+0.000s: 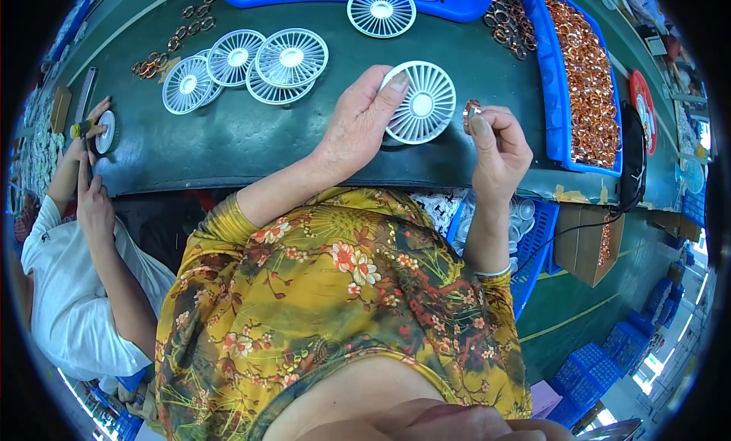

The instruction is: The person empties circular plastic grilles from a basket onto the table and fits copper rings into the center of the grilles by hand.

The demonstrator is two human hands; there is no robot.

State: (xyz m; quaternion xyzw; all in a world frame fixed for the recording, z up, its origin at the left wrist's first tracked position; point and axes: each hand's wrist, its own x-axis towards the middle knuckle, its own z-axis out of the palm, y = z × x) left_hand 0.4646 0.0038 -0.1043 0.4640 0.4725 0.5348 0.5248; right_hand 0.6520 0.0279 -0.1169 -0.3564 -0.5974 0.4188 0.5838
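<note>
I hold the fingers of my left hand closed on the left rim of a white spoked disc, over the near tabletop; I can't quite tell whether its near edge touches down. Just right of it, my right hand pinches a copper-coloured ring. More spoked discs lie left; a blue bin stands right.

Left hand grips white slotted disc; right hand pinches copper-coloured ring; blue bin of similar rings stands at right.
</note>
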